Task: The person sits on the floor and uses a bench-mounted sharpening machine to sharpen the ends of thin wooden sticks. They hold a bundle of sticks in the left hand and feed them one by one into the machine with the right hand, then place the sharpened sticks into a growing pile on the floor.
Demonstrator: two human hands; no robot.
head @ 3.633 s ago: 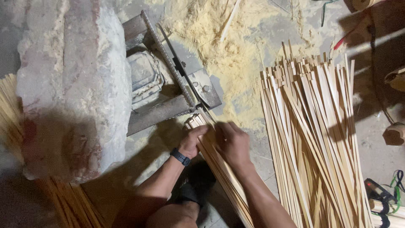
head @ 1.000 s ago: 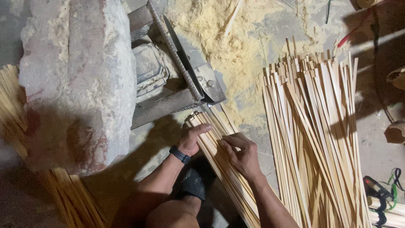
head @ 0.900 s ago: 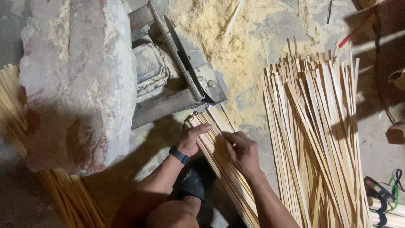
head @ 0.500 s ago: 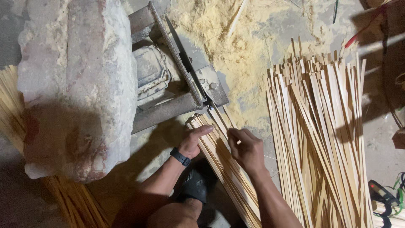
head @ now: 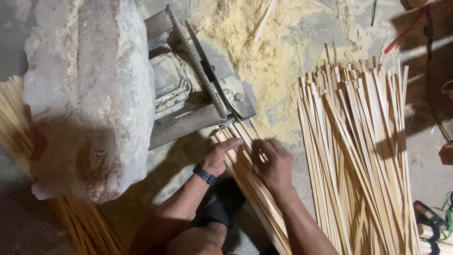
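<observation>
Centre frame: left hand (head: 221, 158) and right hand (head: 272, 165) lie flat on a bundle of bamboo strips (head: 250, 179), fingers spread, pressing, not clenched; strip ends sit by the blade jig (head: 214, 89); looks like squaring the ends; steady alignment needed; sawdust-strewn floor (head: 264, 52); strip pile (head: 363, 156) right; stone block (head: 85, 94) left.
</observation>
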